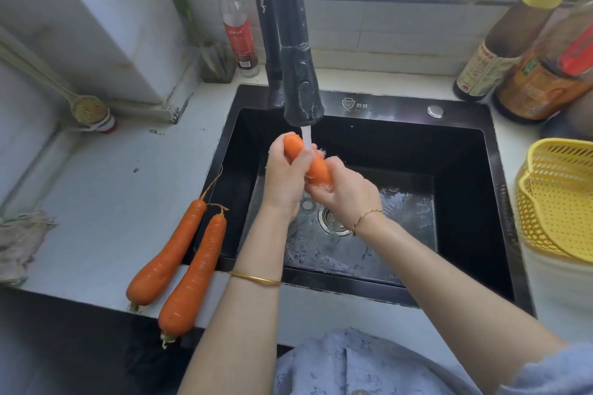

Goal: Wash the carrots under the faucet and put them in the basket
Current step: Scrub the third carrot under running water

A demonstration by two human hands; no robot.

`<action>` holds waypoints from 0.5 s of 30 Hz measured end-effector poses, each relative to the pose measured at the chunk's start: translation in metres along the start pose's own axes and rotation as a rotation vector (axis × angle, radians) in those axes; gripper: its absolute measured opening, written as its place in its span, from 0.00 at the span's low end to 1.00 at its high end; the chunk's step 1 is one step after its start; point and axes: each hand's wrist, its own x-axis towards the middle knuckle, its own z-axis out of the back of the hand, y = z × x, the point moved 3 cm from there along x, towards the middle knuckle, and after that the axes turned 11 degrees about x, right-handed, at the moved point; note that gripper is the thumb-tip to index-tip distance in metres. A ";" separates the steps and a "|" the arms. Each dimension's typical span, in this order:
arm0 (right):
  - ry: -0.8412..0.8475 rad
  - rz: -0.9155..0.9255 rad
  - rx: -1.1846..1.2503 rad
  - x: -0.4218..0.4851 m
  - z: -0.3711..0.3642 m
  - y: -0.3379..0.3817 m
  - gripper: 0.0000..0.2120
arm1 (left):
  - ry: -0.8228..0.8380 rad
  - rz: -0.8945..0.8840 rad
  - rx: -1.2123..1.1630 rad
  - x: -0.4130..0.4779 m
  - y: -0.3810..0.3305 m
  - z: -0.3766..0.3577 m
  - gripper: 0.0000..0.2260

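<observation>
Water runs from the black faucet (pixel 301 96) onto an orange carrot (pixel 316 167) held over the black sink (pixel 465 189). My left hand (pixel 285 183) grips the carrot's upper part, and my right hand (pixel 345 194) grips its lower end from below. Two more carrots lie side by side on the white counter left of the sink, one (pixel 167 253) further left and one (pixel 195 276) nearer the sink edge. A yellow perforated basket (pixel 558 199) stands on the counter at the right, with nothing visible in it.
Sauce bottles (pixel 500 51) stand at the back right, and a red-labelled bottle (pixel 239 29) behind the faucet. Jars line the window ledge. A grey cloth (pixel 22 240) lies at the far left counter edge. The drain (pixel 333 218) sits below my hands.
</observation>
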 end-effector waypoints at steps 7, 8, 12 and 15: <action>-0.096 0.061 -0.202 -0.005 0.001 0.004 0.16 | -0.170 0.037 -0.130 -0.001 -0.004 -0.011 0.09; -0.109 0.072 -0.229 -0.006 0.002 0.005 0.17 | -0.180 0.053 -0.168 0.000 -0.004 -0.011 0.08; -0.103 0.069 -0.168 -0.006 0.007 0.000 0.17 | -0.017 0.121 -0.350 0.002 -0.006 -0.013 0.08; -0.039 0.043 -0.086 -0.002 0.011 -0.006 0.15 | 0.161 0.091 -0.371 0.002 -0.002 -0.007 0.17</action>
